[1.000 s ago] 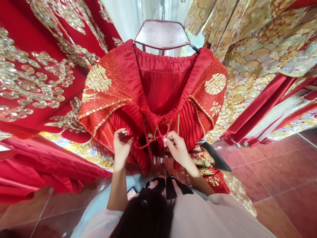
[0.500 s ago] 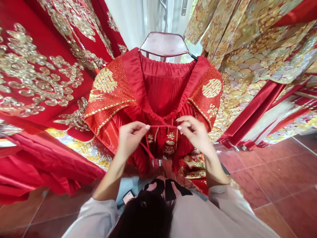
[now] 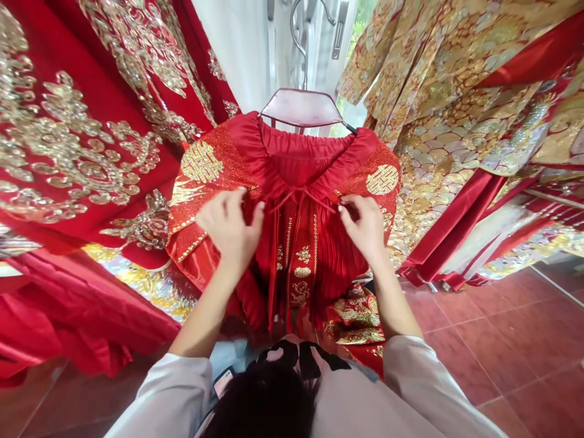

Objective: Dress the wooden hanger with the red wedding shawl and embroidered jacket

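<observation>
A red garment with gold embroidery (image 3: 302,252) hangs before me on a hanger (image 3: 301,108). Its gathered collar (image 3: 249,149) meets at a thin red cord (image 3: 292,193), knotted at the front, with ends running sideways and down. My left hand (image 3: 230,228) is open at the left collar edge, thumb and forefinger apart and slightly blurred. On the other side, my right hand (image 3: 364,226) has its thumb and forefinger parted close to the cord's right end and the collar edge. Whether those fingertips touch the cloth is hard to see.
Red gowns with silver beading (image 3: 91,152) hang at the left. Gold patterned garments (image 3: 438,109) hang at the right, above a red tiled floor (image 3: 483,328). A white door with a metal latch (image 3: 338,38) stands behind the hanger.
The cord was stretched taut between both hands' pinched fingers; now it lies knotted at the collar. My hands have opened and moved up and apart. The garment appears slightly lower in view.
</observation>
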Available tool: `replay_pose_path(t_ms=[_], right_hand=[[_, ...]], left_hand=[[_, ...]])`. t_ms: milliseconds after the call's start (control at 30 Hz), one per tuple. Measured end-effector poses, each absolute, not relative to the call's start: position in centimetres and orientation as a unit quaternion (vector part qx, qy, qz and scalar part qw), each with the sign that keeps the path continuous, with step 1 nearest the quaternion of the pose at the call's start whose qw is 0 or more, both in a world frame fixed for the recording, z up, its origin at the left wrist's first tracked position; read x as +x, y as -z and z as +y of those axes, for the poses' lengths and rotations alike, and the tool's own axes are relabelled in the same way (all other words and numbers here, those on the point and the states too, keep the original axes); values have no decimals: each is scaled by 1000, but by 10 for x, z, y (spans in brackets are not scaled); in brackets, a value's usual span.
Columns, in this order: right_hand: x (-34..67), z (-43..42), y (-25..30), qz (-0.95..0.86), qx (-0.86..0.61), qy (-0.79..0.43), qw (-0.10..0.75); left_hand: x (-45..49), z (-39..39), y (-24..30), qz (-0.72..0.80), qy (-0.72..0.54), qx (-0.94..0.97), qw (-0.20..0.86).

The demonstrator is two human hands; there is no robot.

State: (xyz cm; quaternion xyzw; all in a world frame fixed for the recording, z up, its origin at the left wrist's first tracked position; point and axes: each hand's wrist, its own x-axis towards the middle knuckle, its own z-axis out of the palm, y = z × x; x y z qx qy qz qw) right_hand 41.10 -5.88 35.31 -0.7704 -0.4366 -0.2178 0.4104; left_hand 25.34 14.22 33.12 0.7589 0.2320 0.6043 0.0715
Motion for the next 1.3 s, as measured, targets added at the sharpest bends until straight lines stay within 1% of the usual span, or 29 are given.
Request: replay_pose_path(t_ms=[67, 133, 267, 333, 367, 433, 500, 533, 600, 667, 700, 767, 900, 967, 1033, 1100, 1133, 1167, 1200, 1300], right_hand=[[399, -42, -358, -457, -759, 258, 385], [391, -22, -360, -463, -762, 254, 375], [391, 8, -356, -415, -798, 257, 355], [395, 14, -353, -415, -799, 256, 353], [397, 14, -353, -424, -792, 250, 361], [398, 12, -354, -442, -766, 222, 412], [396, 9, -357, -437, -724, 153, 511], [393, 8, -359, -422, -699, 100, 569], [387, 9, -363, -373, -650, -9, 662], [382, 11, -369, -332, -620, -74, 707], [380, 11, -373, -323, -616, -78, 714], [380, 8, -381, -335, -629, -36, 701], [391, -13, -401, -376, -689, 147, 602], [399, -23, -410, -385, -709, 174, 565], [408, -30, -415, -411, -725, 127, 538], [416, -34, -416, -443, -728, 36, 522], [420, -35, -415, -454, -724, -14, 519], [424, -36, -414, -458, -719, -63, 519], [428, -36, -413, -459, -715, -110, 516], [435, -36, -414, -472, -712, -237, 463]], left_hand=[[276, 128, -321, 187, -557, 803, 99], [294, 122, -315, 164, -517, 831, 123], [308, 121, -319, 161, -484, 847, 148], [305, 121, -325, 139, -476, 845, 198], [301, 121, -329, 123, -472, 840, 239], [294, 121, -336, 94, -453, 818, 343], [286, 120, -344, 83, -437, 792, 419], [283, 119, -348, 84, -440, 782, 433], [277, 117, -358, 91, -471, 773, 414], [273, 115, -371, 87, -500, 776, 374], [271, 116, -377, 80, -507, 780, 356], [267, 121, -389, 67, -524, 783, 327], [260, 141, -410, 81, -609, 746, 256], [254, 149, -417, 80, -624, 738, 243], [246, 153, -421, 35, -573, 765, 292], [237, 156, -423, -26, -454, 821, 347], [233, 157, -423, -40, -397, 848, 348], [230, 158, -422, -33, -363, 873, 325], [229, 159, -421, -5, -361, 888, 283], [236, 156, -417, 130, -480, 854, 153]])
